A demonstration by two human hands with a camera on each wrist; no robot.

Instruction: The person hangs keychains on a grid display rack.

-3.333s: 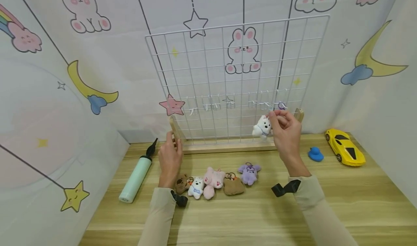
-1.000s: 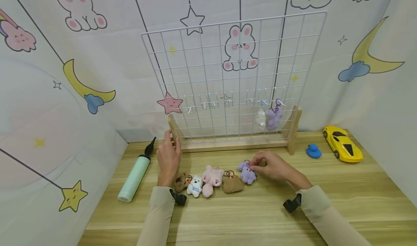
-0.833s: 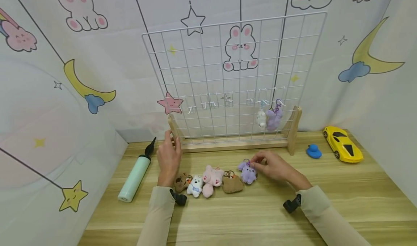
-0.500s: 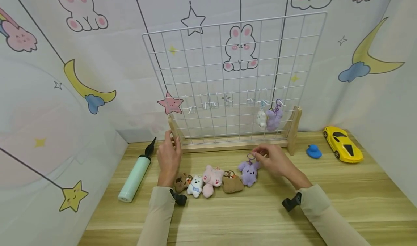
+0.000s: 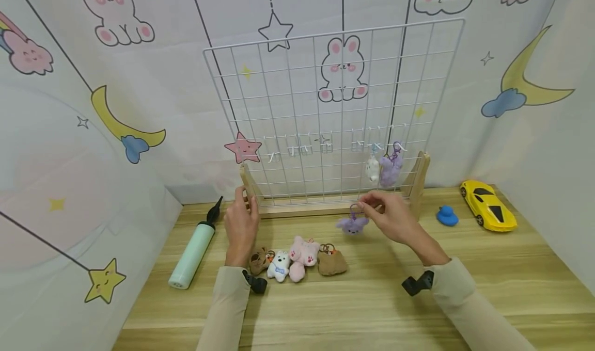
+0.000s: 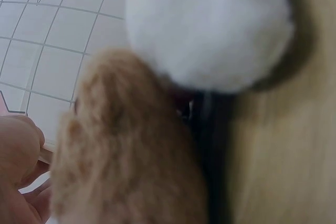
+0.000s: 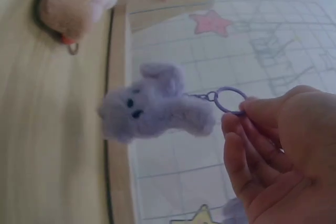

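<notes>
My right hand (image 5: 390, 214) pinches the key ring (image 7: 229, 99) of a purple plush keychain (image 5: 352, 224) between thumb and fingertips. The plush dangles below the ring over the table, in front of the rack's wooden base. My left hand (image 5: 241, 224) grips the left wooden foot (image 5: 250, 183) of a white wire grid rack (image 5: 344, 118). Along the grid sit several white hooks (image 5: 293, 150). Two on the right carry a white plush keychain (image 5: 373, 169) and another purple plush keychain (image 5: 392, 169).
On the table lie a dark brown plush (image 5: 260, 260), a white plush (image 5: 279, 266), a pink plush (image 5: 303, 255) and a tan plush (image 5: 332, 263). A mint hand pump (image 5: 192, 255) lies left; a blue duck (image 5: 447, 216) and a yellow toy car (image 5: 488, 205) stand right.
My right hand hung the white keychain on a hook, came down to the table, took the purple keychain by its ring and lifted it toward the rack. The left hand stays put.
</notes>
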